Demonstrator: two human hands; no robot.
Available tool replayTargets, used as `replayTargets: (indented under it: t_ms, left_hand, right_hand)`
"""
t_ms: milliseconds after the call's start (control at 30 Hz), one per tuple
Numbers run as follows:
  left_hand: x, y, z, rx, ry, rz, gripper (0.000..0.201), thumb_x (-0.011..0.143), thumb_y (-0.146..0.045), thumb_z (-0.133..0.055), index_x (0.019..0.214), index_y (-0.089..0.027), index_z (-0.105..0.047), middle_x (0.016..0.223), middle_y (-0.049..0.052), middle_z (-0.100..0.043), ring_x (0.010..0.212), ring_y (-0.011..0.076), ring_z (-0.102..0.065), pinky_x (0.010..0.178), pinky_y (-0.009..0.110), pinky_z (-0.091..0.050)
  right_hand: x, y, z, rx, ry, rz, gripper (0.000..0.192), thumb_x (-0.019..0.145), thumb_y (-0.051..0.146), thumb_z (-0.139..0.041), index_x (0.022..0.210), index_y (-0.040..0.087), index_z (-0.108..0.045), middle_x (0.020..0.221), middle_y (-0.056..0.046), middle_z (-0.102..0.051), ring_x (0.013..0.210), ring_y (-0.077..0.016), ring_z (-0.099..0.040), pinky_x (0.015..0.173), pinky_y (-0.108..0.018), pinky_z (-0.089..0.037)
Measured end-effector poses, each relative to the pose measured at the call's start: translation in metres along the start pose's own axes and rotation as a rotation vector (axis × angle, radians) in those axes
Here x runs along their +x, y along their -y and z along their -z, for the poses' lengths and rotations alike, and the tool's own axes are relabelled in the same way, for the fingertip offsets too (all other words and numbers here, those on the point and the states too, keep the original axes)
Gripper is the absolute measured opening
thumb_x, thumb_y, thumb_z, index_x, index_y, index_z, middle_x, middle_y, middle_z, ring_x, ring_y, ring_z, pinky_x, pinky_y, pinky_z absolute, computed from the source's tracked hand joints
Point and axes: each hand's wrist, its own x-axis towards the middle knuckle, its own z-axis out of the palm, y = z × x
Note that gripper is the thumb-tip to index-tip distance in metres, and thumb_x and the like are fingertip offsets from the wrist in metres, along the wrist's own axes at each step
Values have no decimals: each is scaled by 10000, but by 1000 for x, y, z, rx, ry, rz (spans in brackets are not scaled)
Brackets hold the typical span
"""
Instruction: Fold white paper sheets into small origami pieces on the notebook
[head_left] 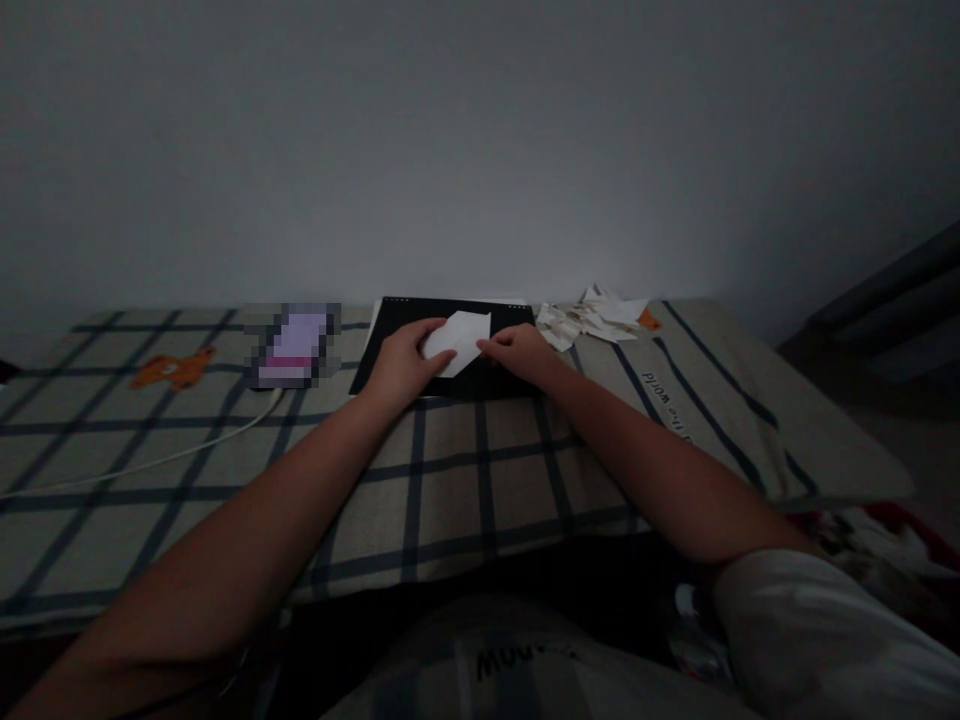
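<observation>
A small sheet of folded white paper [463,338] lies over a black spiral-holed pad [397,318] on the table. My left hand [405,360] grips the paper's left side, thumb on top near the lower edge and fingers along the upper left. At the right edge, my right hand [521,352] has its thumb and forefinger pinched together on the paper's corner, the other fingers curled in. A narrow flap stands up at the paper's upper right.
Crumpled and folded white paper pieces [596,318] lie right of the pad against the wall. To the left are a phone [296,345] with a white cable [187,450] and an orange cut-out shape [174,369]. A checked cloth [480,470] covers the table.
</observation>
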Motion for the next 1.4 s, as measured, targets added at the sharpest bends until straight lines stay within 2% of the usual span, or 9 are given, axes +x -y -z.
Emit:
replayTargets:
  t_ms: [200, 267, 333, 467, 700, 933, 1100, 1300, 1400]
  left_hand:
    - [0, 4, 0, 169, 115, -69, 468, 898, -339, -763, 1341, -192, -784, 1391, 128, -772, 1269, 332, -707, 1151, 501, -534]
    - [1, 6, 0, 265, 157, -98, 463, 927, -353, -740, 1355, -181, -784, 1394, 142, -771, 1288, 347, -691, 1162, 522, -518]
    - [1, 6, 1, 374, 192, -127, 435, 955, -359, -712, 1352, -199, -794, 1415, 138, -762, 1324, 366, -659, 1165, 547, -501]
    - [-1, 2, 3, 500, 219, -156, 378, 992, -363, -668, 1325, -267, -818, 1475, 115, -728, 1365, 383, -610, 1104, 558, -512]
    - [-9, -18, 3, 628, 270, -270, 306, 1051, -292, -571, 1088, -237, -870, 1253, 127, -810, 1228, 372, -667, 1034, 549, -461]
    - [-13, -21, 3, 713, 361, -330, 401, 1096, -304, -496, 1352, -183, -780, 1432, 149, -756, 1326, 387, -660, 1058, 550, -446]
    - [-11, -16, 5, 677, 411, -317, 441, 1113, -332, -462, 1438, -214, -736, 1545, 145, -691, 1417, 378, -628, 1128, 564, -439]
    - [-18, -15, 0, 702, 364, -261, 545, 1098, -428, -528, 1594, -216, -607, 1683, 162, -556, 1601, 387, -458, 1341, 666, -165]
    - [-22, -20, -3, 786, 349, -183, 663, 1114, -517, -474, 1668, -154, -508, 1765, 188, -426, 1664, 402, -344, 1342, 693, -152]
  right_hand:
    - [-3, 0, 0, -391, -41, 59, 411, 1007, 475, -695, 698, 223, -798, 635, -47, -677, 622, -181, -563, 601, -329, -364]
    - [-4, 0, 2, -464, -60, 89, 349, 1021, 436, -692, 795, 211, -833, 777, -85, -755, 722, -210, -628, 650, -338, -411]
    - [-5, -1, 3, -498, -69, 217, 242, 1024, 361, -700, 960, 188, -857, 996, -123, -805, 913, -251, -687, 758, -356, -467]
    - [-7, -3, 0, -531, 36, 477, 242, 1032, 250, -682, 1205, 184, -837, 1298, -141, -779, 1193, -282, -664, 943, -387, -476]
    - [-9, 2, -1, -614, 157, 472, 303, 1096, 268, -579, 1230, 180, -836, 1282, -136, -786, 1118, -267, -665, 861, -378, -443]
    - [-12, 10, 3, -711, 145, 486, 296, 1090, 285, -587, 1102, 162, -857, 1149, -154, -780, 1039, -278, -652, 795, -388, -406]
    - [-11, 5, 3, -638, 144, 522, 283, 1071, 263, -607, 1169, 173, -857, 1302, -159, -776, 1151, -287, -674, 908, -395, -467]
    - [-9, -2, 4, -531, 183, 526, 309, 1072, 249, -602, 1261, 205, -843, 1417, -134, -766, 1229, -290, -691, 1032, -418, -505]
    - [-9, -1, 4, -553, 188, 534, 313, 1064, 267, -613, 1266, 193, -839, 1391, -148, -772, 1204, -301, -681, 1000, -428, -492]
